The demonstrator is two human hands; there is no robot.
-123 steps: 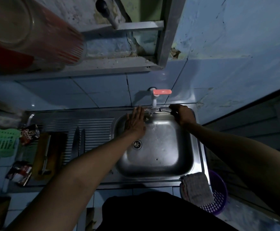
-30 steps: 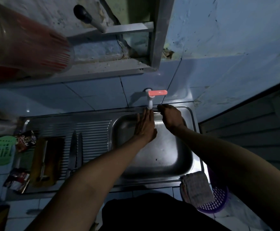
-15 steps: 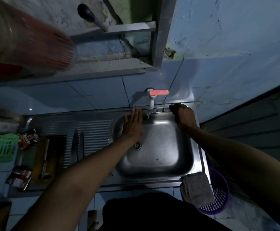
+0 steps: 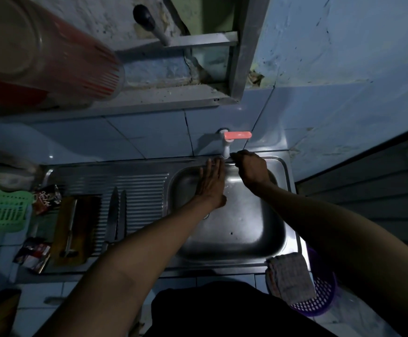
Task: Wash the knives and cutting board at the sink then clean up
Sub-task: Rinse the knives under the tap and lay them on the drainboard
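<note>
Both hands shifted together under tap [image 4: 226,148]: left hand [image 4: 211,184] flat, released; right hand [image 4: 252,169] curled, grasp indiscernible; knives [image 4: 116,212] on drainboard.

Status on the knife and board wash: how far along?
Likely done: two steel knives and the wooden cutting board lie on the ribbed drainboard, out of the steel sink basin. In hand: both hands under the white tap with the pink lever, left hand flat, right hand curled, apparently rinsing. Left: cleanup; the grey cloth on the sink edge is untouched.
</note>
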